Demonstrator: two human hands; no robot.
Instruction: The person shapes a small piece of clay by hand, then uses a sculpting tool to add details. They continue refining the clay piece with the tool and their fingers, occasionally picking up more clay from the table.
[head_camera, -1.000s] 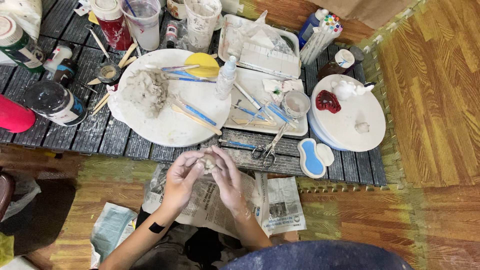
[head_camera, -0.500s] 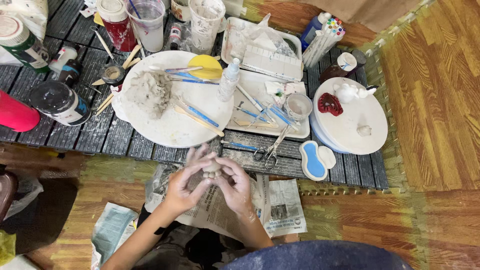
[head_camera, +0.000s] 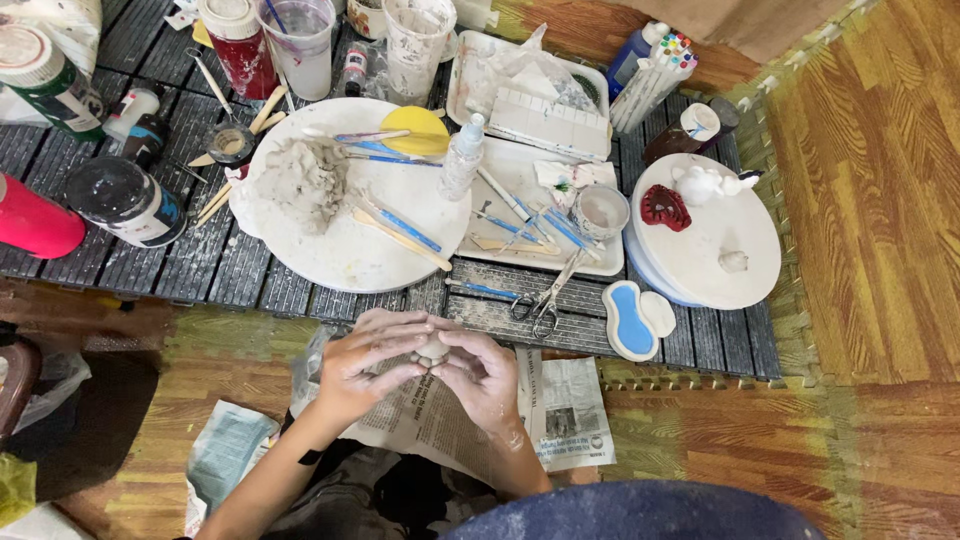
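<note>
Low slatted counter (head_camera: 250, 285) w/ clay tools, wood floor around. Left hand (head_camera: 365, 365) + right hand (head_camera: 485, 375) together over newspaper (head_camera: 560, 415), fingers of both pinching small clay lump (head_camera: 433, 347) between them. Big clay mound (head_camera: 300, 180) on round white board (head_camera: 340, 255), scissors (head_camera: 545, 300) nearby.

the scene is evenly and fairly brightly lit with soft, diffuse light; no lamp or window shows, and no hard shadows fall anywhere. the white round board (head_camera: 350, 250) and the white turntable (head_camera: 740, 225) read very bright, close to washed out, with little surface detail. faint sheen sits on the wooden floor (head_camera: 880, 200) at the right. the lower left corner is dim and murky. shadow under the left hand (head_camera: 365, 365) and right hand (head_camera: 485, 375) is weak and short. focus is fair in the middle, but small items look soft. wide-angle bending shows at the edges, where the floor planks splay outward.
</note>
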